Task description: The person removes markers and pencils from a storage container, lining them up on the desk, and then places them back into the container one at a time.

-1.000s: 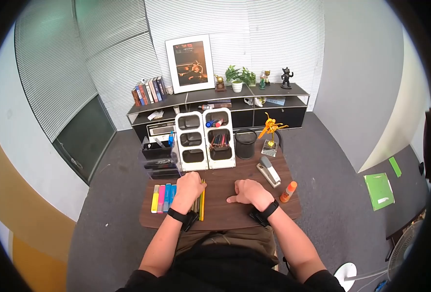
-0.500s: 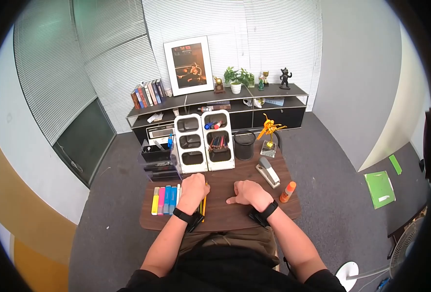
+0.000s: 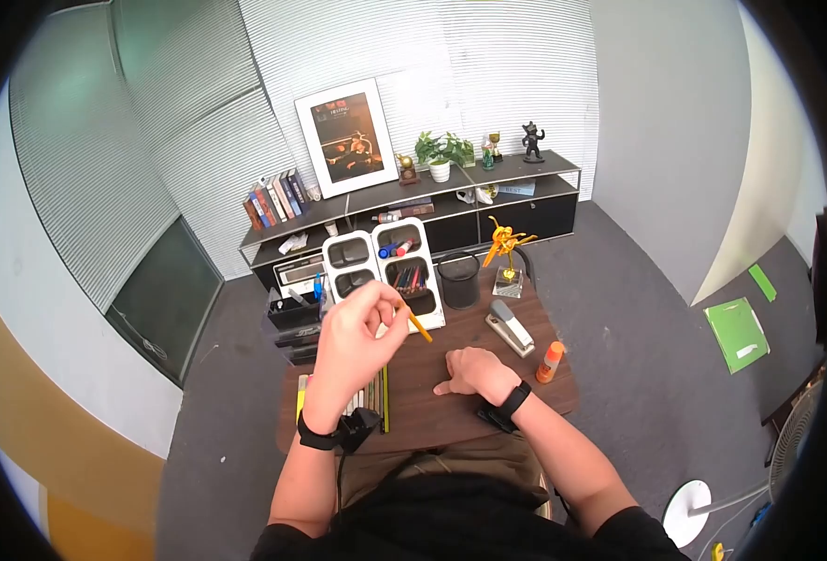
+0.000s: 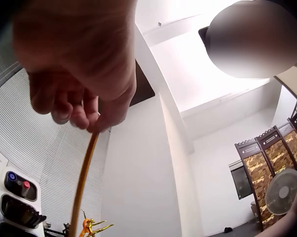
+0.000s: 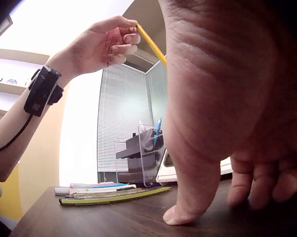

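Observation:
Raised over the table, my left hand (image 3: 350, 341) pinches a yellow pencil (image 3: 417, 321) near one end between thumb and fingertips. In the left wrist view the pencil (image 4: 84, 180) slants down from the fingertips. My right hand (image 3: 477, 374) rests on the tabletop, thumb and fingertips touching the wood, with nothing in it. Below the left hand lies a row of pens and pencils, a green-yellow pencil (image 5: 114, 196) at its near edge. Behind stand two white three-compartment organizers; the right one (image 3: 438, 290) holds coloured pencils (image 3: 409, 279) and markers (image 3: 397, 250).
A stapler (image 3: 510, 329) and an orange glue stick (image 3: 551, 362) are on the right of the table (image 3: 451, 416). Farther back stand a black mesh cup (image 3: 460, 283) and a gold figurine trophy (image 3: 509, 257). A clear-and-black desk organizer (image 3: 292, 313) stands at the left.
My left hand has lifted off the row of pens and pencils with the yellow pencil and moved up towards the organizers. The right hand stays in place. The head view has tilted slightly.

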Tool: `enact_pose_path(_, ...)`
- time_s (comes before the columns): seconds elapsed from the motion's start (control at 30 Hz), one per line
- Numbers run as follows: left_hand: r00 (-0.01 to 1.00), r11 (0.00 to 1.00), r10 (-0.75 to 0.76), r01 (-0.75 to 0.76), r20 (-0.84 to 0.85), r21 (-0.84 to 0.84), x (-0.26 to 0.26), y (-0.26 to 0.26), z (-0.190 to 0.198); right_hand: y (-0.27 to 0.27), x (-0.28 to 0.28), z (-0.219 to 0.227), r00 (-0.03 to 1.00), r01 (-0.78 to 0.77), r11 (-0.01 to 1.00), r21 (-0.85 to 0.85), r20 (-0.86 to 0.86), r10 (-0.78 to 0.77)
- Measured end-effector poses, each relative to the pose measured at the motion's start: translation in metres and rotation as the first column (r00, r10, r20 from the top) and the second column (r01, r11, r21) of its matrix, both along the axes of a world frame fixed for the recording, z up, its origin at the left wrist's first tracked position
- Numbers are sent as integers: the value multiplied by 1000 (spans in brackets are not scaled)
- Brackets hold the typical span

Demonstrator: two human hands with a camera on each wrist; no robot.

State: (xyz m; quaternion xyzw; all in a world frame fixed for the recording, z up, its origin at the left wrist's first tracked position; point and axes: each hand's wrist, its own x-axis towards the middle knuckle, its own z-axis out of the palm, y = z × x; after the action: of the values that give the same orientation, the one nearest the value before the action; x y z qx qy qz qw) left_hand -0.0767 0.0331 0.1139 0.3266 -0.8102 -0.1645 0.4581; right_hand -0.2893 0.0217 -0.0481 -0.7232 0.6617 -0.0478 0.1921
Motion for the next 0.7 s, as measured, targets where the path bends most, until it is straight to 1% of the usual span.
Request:
enact_pose_path(0.07, 999, 995, -10, 5, -51, -97, -3, -12, 6, 1, -1, 5, 1000, -3, 1000, 0, 7, 3)
enact_pose_path(0.1, 997, 990, -19, 9, -68, -142, -4, -17, 9, 2, 0, 9, 1000, -17, 999, 28, 5, 17)
enact_pose_path(0.13, 997, 975, -23, 7, -68, -222, -5, -24, 11, 3, 0, 11, 1000, -31, 998, 57, 5, 31)
enact_pose_path(0.23, 997, 961, 53, -68, -64, -270, -7, -35, 16, 0, 0, 3, 1000, -29, 999, 33, -8, 29)
enact_pose_path(0.27, 997, 960, 47, -61, -59, -273, -9, -40, 13, -1, 0, 2, 1000, -23, 999, 30, -2, 24)
enact_pose_path(0.33, 992, 941, 67, -98, -105, -324, -11, -51, 6, 1, 2, 10, 1000, -21, 997, 69, -19, 23)
enact_pose_path(0.4, 994, 947, 100, -108, -44, -302, -9, -61, -5, 2, 1, 12, 1000, -24, 997, 68, -12, 24)
enact_pose_path(0.57, 995, 941, 97, -100, -27, -324, -11, -83, -40, 2, 1, 8, 999, -31, 998, 54, -11, 31)
enact_pose_path(0.63, 993, 934, 114, -112, -16, -339, -13, -84, -47, 0, 0, 2, 999, -39, 999, 25, -11, 39)
enact_pose_path(0.7, 993, 942, 115, -111, -7, -317, -16, -83, -51, 0, -1, 3, 999, -39, 999, 32, -15, 40)
